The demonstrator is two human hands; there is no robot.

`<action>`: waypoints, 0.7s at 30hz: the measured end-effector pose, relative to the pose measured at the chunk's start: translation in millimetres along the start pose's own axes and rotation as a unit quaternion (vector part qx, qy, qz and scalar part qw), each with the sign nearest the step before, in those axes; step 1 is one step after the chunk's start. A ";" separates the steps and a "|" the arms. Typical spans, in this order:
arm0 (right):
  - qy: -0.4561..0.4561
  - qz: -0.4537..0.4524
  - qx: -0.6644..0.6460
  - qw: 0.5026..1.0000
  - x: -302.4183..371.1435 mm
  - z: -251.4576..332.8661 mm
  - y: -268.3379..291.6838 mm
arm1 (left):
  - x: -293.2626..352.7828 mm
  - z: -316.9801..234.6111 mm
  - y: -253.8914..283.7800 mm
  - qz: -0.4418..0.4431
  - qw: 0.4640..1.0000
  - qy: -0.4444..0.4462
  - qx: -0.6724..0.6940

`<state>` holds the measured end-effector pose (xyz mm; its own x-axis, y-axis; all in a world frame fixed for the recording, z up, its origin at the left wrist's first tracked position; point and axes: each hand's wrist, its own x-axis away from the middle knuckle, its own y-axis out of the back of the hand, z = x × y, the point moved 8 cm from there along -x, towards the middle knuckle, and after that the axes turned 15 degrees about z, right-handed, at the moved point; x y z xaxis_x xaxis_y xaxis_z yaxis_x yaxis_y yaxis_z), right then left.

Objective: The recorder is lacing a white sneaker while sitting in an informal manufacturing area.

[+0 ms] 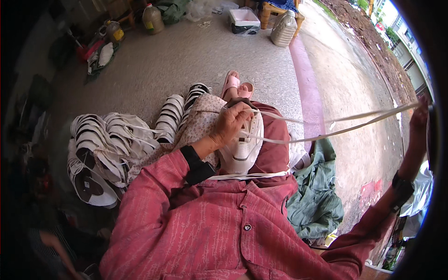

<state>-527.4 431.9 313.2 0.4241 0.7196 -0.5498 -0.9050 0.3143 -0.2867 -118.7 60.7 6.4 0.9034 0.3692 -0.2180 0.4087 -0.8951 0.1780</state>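
Observation:
A white shoe upper (242, 151) with a perforated toe lies on my lap, its toe pointing toward me. My left hand (230, 125) is closed over its eyelet area, fingers pinched at the lacing; the fingertips partly cover what they grip. From the eyelets a long white shoelace (322, 136) runs out to the right in two strands. At the far right edge my raised right hand (418, 116) is closed on the far part of the lace, holding it stretched. That hand is partly cut off by the rim of the picture.
Several stacked shoe uppers (93, 140) lie to my left, with further striped stacks (170, 116) beside my leg. Green cloth (317, 191) lies to my right. Farther off are a white-lined box (244, 21), a large plastic jug (283, 29) and a wooden stool (268, 14).

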 end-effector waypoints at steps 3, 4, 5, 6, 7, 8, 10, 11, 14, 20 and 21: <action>0.010 -0.060 -0.105 0.993 75.7 -29.0 161.2 | -9.1 -6.6 -2.7 0.011 0.990 -0.040 0.135; -0.010 -0.034 -0.395 0.918 97.8 -55.9 181.4 | -9.4 -8.0 -0.2 0.010 0.989 -0.041 0.139; -0.085 -0.046 -0.466 0.880 108.6 -119.4 174.2 | 0.8 -8.2 12.9 -0.022 0.984 -0.030 0.176; -0.155 -0.059 -0.523 0.836 123.4 -170.5 160.9 | 9.0 -8.0 22.4 -0.047 0.975 -0.026 0.217; -0.214 -0.035 -0.526 0.823 143.9 -174.5 175.6 | 4.0 -1.6 21.7 -0.034 0.967 -0.036 0.250; -0.271 -0.018 -0.521 0.809 171.6 -166.9 194.6 | -3.3 -1.8 18.8 -0.012 0.961 -0.047 0.271; -0.273 -0.091 -0.338 0.896 190.2 -223.1 215.5 | 5.3 3.5 30.9 -0.042 0.932 -0.014 0.361; -0.212 -0.265 -0.180 0.923 186.5 -273.8 215.5 | 16.4 10.2 42.7 -0.080 0.928 0.015 0.363; -0.229 -0.357 0.082 0.902 150.5 -338.1 86.9 | 52.8 31.4 89.8 -0.165 0.913 0.049 0.369; -0.357 -0.040 0.148 0.921 100.4 -407.3 -97.9 | 153.6 57.2 192.7 -0.404 0.842 0.101 0.343; -0.351 -0.002 0.159 0.923 99.4 -418.7 -117.9 | 170.2 66.1 199.6 -0.379 0.841 0.157 0.353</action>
<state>-364.5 207.1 -36.1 0.4025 0.9066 0.1266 -0.9148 0.4035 0.0190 108.1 -71.6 -58.6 0.4528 0.8491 0.2721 0.8039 -0.2568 -0.5365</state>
